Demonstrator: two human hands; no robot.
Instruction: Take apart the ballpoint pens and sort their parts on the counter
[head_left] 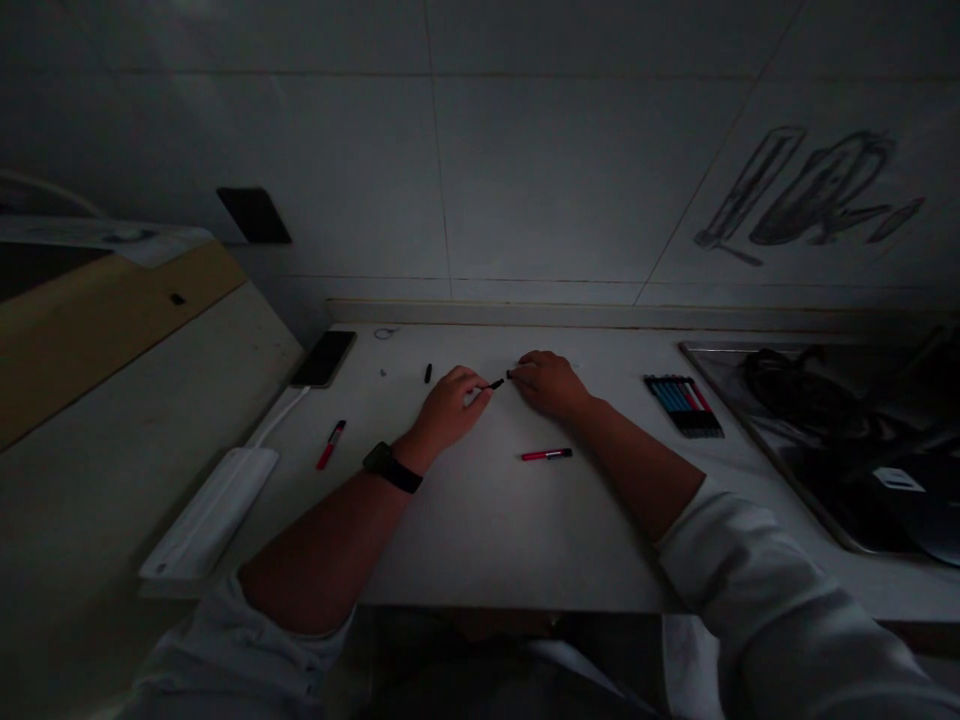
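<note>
Over the white counter (480, 530), my left hand (450, 408) pinches a thin black pen-like piece (493, 384) whose tip points right. Close by, my right hand (551, 385) has its fingers closed on a small black piece (510, 374), mostly hidden by the fingertips. A narrow gap separates the two pieces. A red pen with a black end (546, 454) lies below my right hand. Left of my left hand are a short black piece like a pen cap (428, 373) and another red and black pen (331, 444).
A set of pens in blue, red and white (684, 405) lies at right, beside a metal-rimmed sink (787, 480) with dark items. At left are a phone (324, 358), a white cabled box (214, 515) and a slanted board (135, 400). A tiled wall (540, 180) stands behind.
</note>
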